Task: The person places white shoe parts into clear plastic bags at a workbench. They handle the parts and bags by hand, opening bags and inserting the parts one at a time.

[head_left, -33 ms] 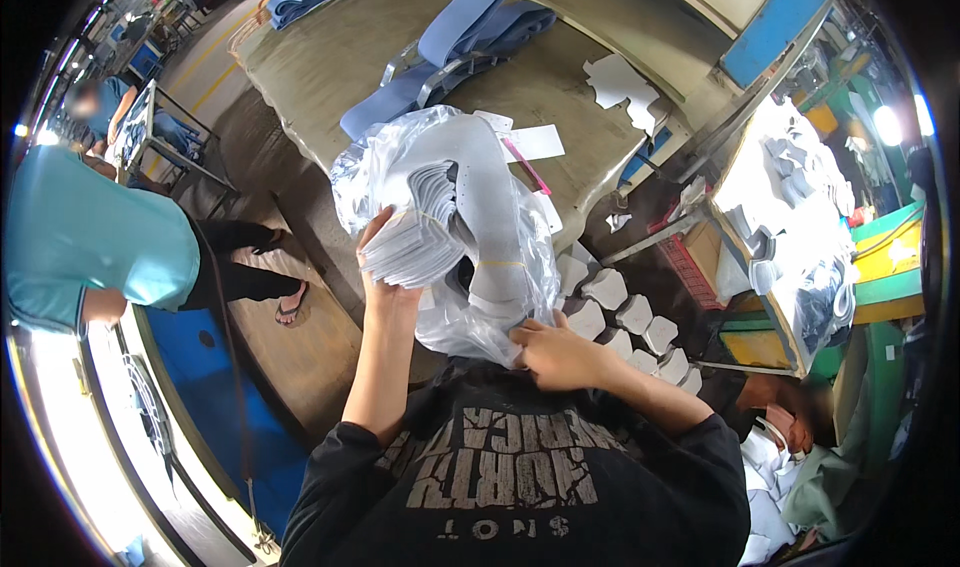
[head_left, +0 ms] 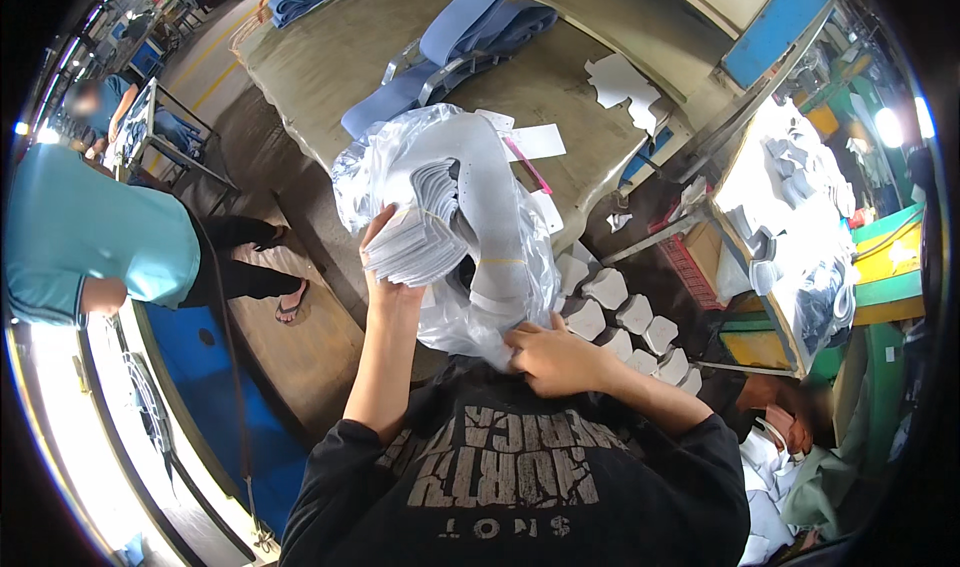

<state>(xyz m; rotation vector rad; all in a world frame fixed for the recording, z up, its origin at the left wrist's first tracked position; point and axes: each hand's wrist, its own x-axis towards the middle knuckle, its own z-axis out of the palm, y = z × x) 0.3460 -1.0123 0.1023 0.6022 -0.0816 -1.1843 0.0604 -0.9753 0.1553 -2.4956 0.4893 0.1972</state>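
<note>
A banded stack of pale grey-white cut pieces [head_left: 420,242], curved like shoe uppers, sits in a clear plastic bag [head_left: 455,332] at the table's near edge. My left hand [head_left: 383,252] grips the stack's left end, thumb on its outer side. Another part of the pale pieces [head_left: 492,207] arches over to the right, with a thin yellow band around it. Close to my chest, my right hand [head_left: 555,355] is closed on the bag's near edge, bunching the plastic. A white paper slip [head_left: 535,143] and a pink strip [head_left: 527,166] lie just beyond the bag.
Blue strips of material [head_left: 420,82] lie across the worktable [head_left: 330,67]. At the right stands a tilted rack of cut pieces [head_left: 790,207]. Stacked white pieces [head_left: 605,289] sit below the table edge. A person in teal [head_left: 110,227] stands at left; another person works at lower right.
My right hand has shifted slightly left and toward me with the plastic. The left hand and stack have moved very slightly right.
</note>
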